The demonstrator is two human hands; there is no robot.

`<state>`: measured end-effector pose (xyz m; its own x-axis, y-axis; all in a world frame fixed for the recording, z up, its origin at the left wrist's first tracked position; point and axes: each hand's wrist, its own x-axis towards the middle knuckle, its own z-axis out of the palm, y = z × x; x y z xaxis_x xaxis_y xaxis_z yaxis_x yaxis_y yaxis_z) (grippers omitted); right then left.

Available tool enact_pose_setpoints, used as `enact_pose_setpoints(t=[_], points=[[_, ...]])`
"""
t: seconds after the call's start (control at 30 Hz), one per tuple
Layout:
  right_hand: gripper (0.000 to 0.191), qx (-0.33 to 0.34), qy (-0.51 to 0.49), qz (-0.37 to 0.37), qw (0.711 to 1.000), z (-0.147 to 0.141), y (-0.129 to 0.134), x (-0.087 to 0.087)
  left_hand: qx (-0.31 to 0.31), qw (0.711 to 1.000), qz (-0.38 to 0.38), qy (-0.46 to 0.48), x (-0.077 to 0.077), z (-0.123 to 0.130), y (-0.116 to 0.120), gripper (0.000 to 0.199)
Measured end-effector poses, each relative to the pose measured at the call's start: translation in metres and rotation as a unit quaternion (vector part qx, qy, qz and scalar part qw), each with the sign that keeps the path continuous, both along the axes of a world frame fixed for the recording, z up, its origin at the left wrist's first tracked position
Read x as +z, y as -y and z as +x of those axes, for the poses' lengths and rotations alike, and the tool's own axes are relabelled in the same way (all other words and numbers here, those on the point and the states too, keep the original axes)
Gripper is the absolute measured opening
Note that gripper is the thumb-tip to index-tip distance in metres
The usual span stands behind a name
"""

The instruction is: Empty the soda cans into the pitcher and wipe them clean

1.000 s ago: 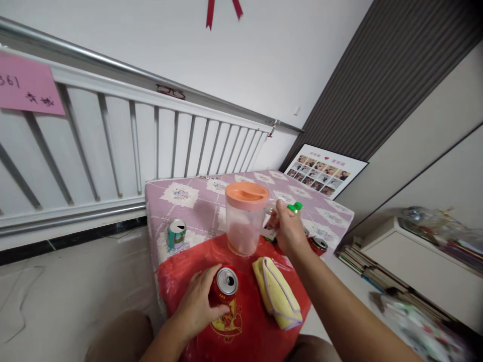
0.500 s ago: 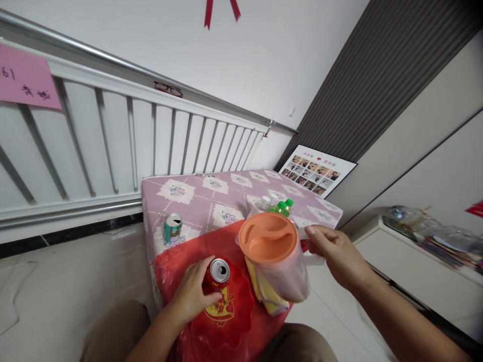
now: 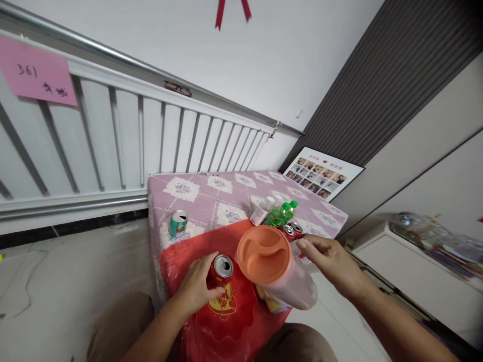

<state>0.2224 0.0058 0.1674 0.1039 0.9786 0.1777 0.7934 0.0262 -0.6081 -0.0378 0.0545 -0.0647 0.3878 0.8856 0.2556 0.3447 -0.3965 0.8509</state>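
Pitcher (image 3: 278,269) hangs just left of right hand (image 3: 328,259).

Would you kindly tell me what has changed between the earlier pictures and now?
The right hand has brought the orange-lidded pitcher rightward and nearer the person, tilting it from upright so its lid leans left; it now partly hides the yellow cloth. The left hand stays around the red can; the teal can stands where it was.
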Motion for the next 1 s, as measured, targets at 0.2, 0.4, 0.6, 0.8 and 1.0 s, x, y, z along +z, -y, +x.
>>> enact_pose_setpoints(t=[0.2,0.4,0.6,0.8,1.0], points=[[0.047,0.026,0.029,-0.022,0.999,-0.007,-0.004,0.003,-0.006,1.000,-0.005,0.000,0.004,-0.001,0.000,0.085],[0.045,0.026,0.037,-0.035,0.998,-0.012,-0.007,0.003,-0.015,1.000,0.002,-0.008,0.004,-0.002,0.000,0.086],[0.045,0.035,0.051,-0.040,0.997,-0.015,-0.010,0.001,-0.014,1.000,0.000,-0.014,0.009,-0.002,0.000,0.086],[0.045,0.041,0.083,-0.040,0.995,-0.017,-0.012,0.002,-0.019,1.000,0.000,-0.014,0.008,-0.003,0.000,0.087],[0.039,0.057,0.097,-0.033,0.993,-0.018,-0.014,0.002,-0.017,1.000,0.001,-0.010,0.008,-0.002,0.000,0.088]])
